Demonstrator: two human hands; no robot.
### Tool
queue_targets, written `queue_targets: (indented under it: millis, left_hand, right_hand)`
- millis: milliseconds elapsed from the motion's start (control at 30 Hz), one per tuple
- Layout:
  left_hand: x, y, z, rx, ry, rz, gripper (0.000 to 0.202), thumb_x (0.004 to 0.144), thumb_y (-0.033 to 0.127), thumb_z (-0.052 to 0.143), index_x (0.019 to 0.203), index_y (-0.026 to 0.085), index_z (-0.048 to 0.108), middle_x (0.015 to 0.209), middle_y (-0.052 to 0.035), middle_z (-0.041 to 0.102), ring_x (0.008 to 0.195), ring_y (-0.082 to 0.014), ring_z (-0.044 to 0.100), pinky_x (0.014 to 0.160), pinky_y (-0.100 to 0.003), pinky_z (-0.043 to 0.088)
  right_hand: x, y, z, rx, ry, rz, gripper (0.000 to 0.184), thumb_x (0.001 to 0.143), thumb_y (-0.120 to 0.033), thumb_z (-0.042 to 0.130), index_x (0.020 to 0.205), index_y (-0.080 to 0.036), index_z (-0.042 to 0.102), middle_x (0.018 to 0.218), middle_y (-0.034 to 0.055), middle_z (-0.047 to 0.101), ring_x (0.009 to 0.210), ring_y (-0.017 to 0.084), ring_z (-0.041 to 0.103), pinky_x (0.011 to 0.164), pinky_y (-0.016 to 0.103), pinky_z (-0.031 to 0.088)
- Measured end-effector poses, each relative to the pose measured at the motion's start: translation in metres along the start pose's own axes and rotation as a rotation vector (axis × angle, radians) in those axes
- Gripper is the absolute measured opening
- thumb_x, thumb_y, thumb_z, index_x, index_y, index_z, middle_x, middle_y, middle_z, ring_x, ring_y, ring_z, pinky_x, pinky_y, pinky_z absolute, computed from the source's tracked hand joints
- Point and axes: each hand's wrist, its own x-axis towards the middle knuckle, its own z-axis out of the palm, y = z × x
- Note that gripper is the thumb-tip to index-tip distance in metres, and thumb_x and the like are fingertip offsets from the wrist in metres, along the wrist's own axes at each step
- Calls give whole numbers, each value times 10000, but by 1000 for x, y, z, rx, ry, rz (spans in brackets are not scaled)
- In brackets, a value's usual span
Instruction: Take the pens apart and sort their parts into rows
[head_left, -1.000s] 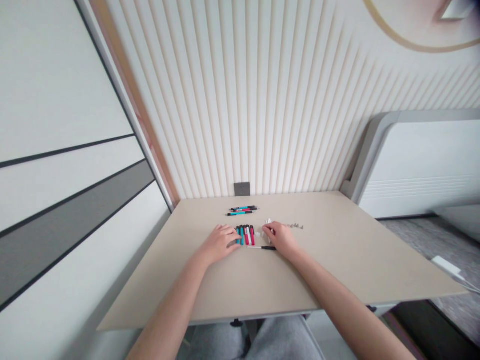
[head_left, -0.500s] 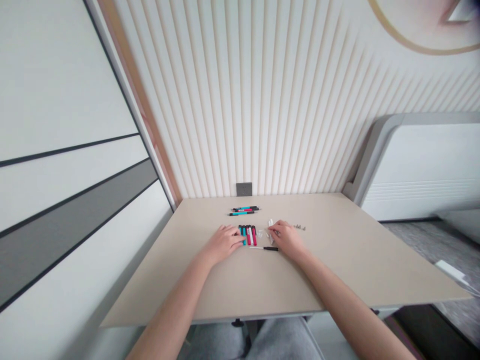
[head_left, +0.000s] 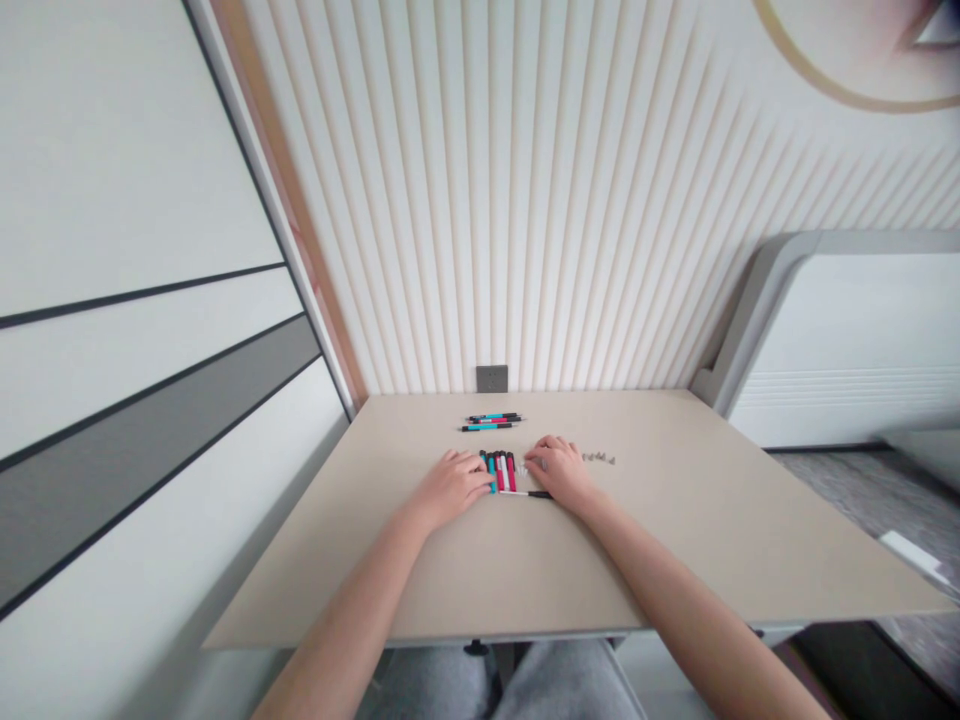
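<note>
My left hand (head_left: 450,488) rests on the table at the left end of a row of pen barrels, its fingers stretched out and touching a blue barrel (head_left: 493,478). Beside that one lie red barrels (head_left: 511,470) and a white one (head_left: 504,472), all with black ends. My right hand (head_left: 562,474) is bent low over the table, fingertips together by small white pieces (head_left: 523,470); what they pinch is too small to make out. The white rods seen before are hidden under this hand. A small screwdriver (head_left: 536,494) with a black handle lies below it, partly covered.
Several assembled pens (head_left: 491,422) in blue, red and black lie further back on the beige table (head_left: 360,600). To the right of my right hand sits a row of small grey metal parts (head_left: 600,458). A dark wall socket (head_left: 492,379) is behind the table.
My right hand has shifted left, toward the small white pieces, and now covers the white rods. My left hand stays at the barrels. The view has turned slightly.
</note>
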Motion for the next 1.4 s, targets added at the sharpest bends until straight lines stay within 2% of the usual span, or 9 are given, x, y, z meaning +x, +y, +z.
queue_targets:
  millis: [200,500,667,867,1167,1400]
  left_hand:
    - [1,1,1,2,6,-11,159,927,333,579,1013,241,677,929,-24,617,918,-181,543,784,-322,341]
    - [2,4,2,40,22,-29,117,924,301,586,940,220,667,891,-21,613,878,-178,541,756,-320,333]
    - [3,4,3,56,18,-18,115,929,297,579,952,218,659,892,-23,613,880,-180,543,758,-320,333]
    - [3,4,3,67,23,-15,119,929,298,577,960,215,657,898,-28,614,892,-182,541,763,-324,332]
    - [2,4,1,39,7,-23,129,936,296,563,971,220,661,906,-26,610,895,-180,542,774,-319,336]
    - [3,6,1,39,4,-32,132,939,294,556,955,218,663,901,-28,613,897,-184,541,772,-321,330]
  right_hand:
    - [0,-2,-4,-23,24,-5,207,934,-313,520,918,-251,717,1034,49,638,994,196,530,854,323,302]
    - [-21,-8,-12,-78,94,32,174,887,-264,540,802,-218,684,976,48,656,960,206,538,824,322,292]
    - [-23,-15,-12,-116,99,43,157,869,-241,554,773,-197,669,916,50,661,941,206,544,819,325,294]
    - [-23,-16,-14,-63,80,-8,220,920,-344,534,823,-229,695,961,39,668,961,200,544,842,330,296]
    - [-24,-2,-16,-97,20,44,215,925,-292,519,920,-262,732,1080,46,652,1019,211,533,831,346,298]
    - [-25,-4,-14,-79,23,26,219,918,-325,530,871,-254,732,1069,53,645,1004,215,524,847,353,291]
